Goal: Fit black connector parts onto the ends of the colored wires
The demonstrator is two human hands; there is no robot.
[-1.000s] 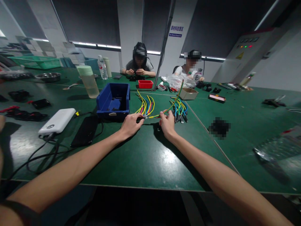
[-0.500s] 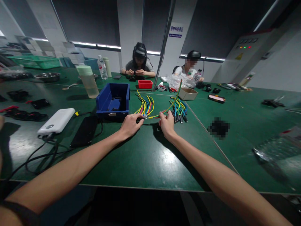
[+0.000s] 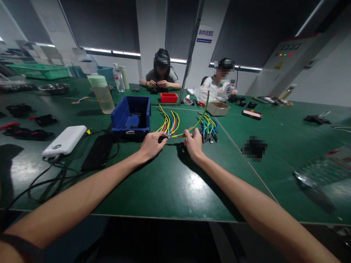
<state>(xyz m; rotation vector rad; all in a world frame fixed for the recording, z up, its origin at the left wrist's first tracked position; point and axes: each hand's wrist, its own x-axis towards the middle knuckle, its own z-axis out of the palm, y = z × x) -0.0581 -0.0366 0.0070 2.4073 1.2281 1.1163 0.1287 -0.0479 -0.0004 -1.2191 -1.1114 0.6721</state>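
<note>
My right hand (image 3: 194, 143) is closed around a yellow-green wire (image 3: 204, 116), whose one end rises up past the fingers while the other runs left toward my left hand. A ring terminal (image 3: 169, 135) shows near that left end. With fingers pinched, my left hand (image 3: 152, 145) grips a small dark piece beside the terminal; its kind is too small to tell. Behind my hands lies a bundle of yellow, blue and red wires (image 3: 172, 122). Just past my right hand rests a second bundle of wires (image 3: 210, 126), with black-sleeved ends and ring terminals.
A blue bin (image 3: 117, 124) with dark pieces inside stands left of the wires. Farther left are a phone (image 3: 97, 153), a white power bank (image 3: 64, 140) and cables. A red tray (image 3: 169, 97) and a cardboard box (image 3: 218, 109) sit behind. Two people sit across the table.
The upright end of the yellow-green wire has shifted slightly left. Both hands keep nearly the same pose; the whole view has moved a little.
</note>
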